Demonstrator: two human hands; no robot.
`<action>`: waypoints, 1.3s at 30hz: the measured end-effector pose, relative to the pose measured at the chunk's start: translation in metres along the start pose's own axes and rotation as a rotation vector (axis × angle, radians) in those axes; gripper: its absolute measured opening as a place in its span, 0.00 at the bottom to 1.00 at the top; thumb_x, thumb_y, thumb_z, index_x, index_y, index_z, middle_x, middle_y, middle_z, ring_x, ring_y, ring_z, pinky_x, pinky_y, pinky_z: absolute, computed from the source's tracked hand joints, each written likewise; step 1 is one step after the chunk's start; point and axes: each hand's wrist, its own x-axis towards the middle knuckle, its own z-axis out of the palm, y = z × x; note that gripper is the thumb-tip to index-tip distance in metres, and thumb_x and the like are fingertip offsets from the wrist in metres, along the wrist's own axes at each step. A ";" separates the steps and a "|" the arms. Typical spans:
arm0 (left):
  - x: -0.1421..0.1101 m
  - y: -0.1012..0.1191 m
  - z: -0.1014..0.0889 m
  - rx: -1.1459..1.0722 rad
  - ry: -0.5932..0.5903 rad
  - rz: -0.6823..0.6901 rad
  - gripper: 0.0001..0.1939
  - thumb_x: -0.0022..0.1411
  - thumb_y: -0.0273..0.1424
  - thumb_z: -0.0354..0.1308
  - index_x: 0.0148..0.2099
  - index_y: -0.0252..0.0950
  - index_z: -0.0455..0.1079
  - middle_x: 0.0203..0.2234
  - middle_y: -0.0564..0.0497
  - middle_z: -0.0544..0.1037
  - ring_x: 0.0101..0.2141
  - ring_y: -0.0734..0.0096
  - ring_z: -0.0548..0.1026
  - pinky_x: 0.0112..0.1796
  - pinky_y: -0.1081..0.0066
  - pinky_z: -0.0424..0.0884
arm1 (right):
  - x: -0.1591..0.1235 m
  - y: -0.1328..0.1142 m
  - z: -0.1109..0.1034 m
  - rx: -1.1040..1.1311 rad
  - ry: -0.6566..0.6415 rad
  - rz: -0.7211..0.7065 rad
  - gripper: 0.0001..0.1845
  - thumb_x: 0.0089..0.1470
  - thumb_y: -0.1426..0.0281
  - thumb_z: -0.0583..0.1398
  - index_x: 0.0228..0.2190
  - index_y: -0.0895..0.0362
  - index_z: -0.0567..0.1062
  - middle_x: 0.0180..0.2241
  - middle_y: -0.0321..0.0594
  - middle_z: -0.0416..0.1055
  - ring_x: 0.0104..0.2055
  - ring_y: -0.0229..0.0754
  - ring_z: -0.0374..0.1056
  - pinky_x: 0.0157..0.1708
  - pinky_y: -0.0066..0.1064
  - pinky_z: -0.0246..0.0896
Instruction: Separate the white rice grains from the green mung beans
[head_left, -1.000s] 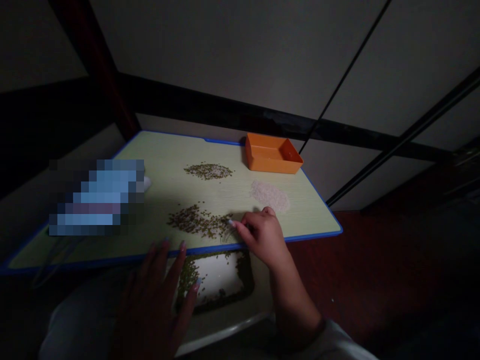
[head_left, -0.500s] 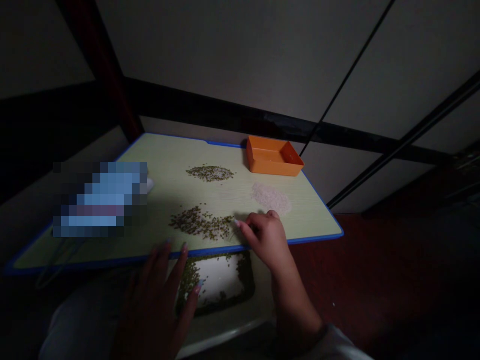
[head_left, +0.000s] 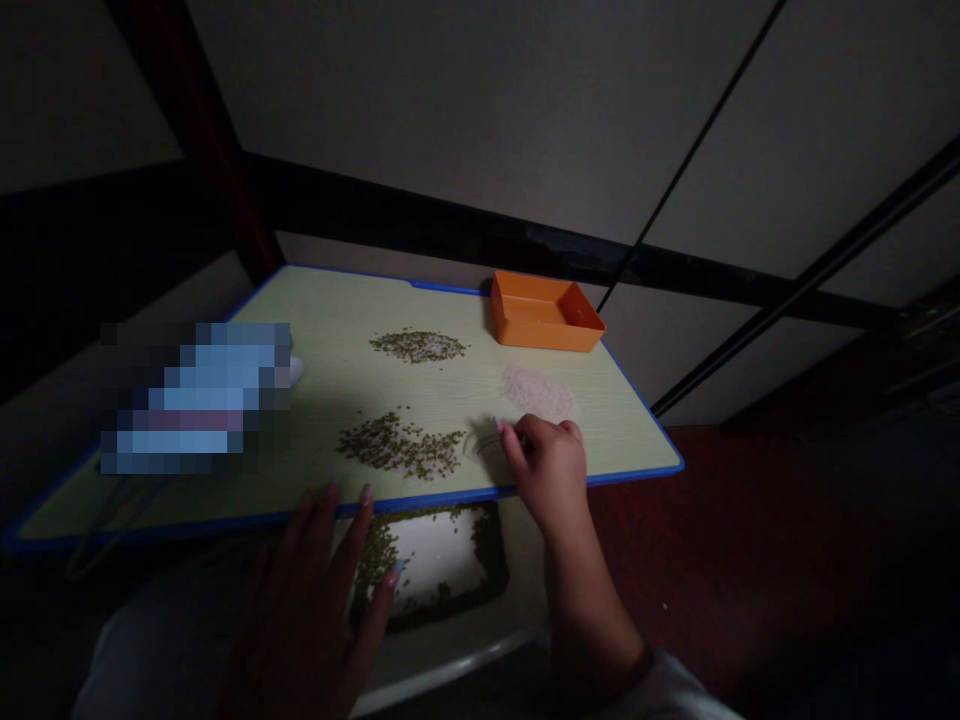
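Note:
On the table, a near pile of small green beans mixed with pale grains (head_left: pixel 397 445) lies in front of my hands. My right hand (head_left: pixel 551 465) is closed in a pinch just right of that pile, over the tabletop. Whatever sits between its fingertips is too small to make out. Right beyond its knuckles is a heap of white, rice-like grains (head_left: pixel 541 392). My left hand (head_left: pixel 322 590) is spread open at the table's near edge, dark in shadow, above the left side of a white tray (head_left: pixel 442 555) with green beans around its inside.
A second mixed pile (head_left: pixel 420 346) lies farther back on the pale table (head_left: pixel 322 310), which has a blue rim. An orange box (head_left: pixel 547 335) stands at the back right corner. A blurred-out bluish object (head_left: pixel 202 400) is at the left. Cabinet panels (head_left: pixel 487 120) rise behind.
My right hand has moved right, away from the near mixed pile and towards the white grains, its fingers still pinched. My left hand has stayed about where it was.

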 end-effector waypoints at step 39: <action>0.002 0.002 -0.003 0.022 -0.011 -0.007 0.38 0.64 0.35 0.53 0.72 0.43 0.42 0.67 0.33 0.60 0.69 0.42 0.56 0.60 0.41 0.65 | 0.006 -0.005 0.000 0.076 -0.162 -0.075 0.16 0.64 0.63 0.59 0.25 0.56 0.74 0.23 0.36 0.75 0.27 0.39 0.68 0.39 0.32 0.49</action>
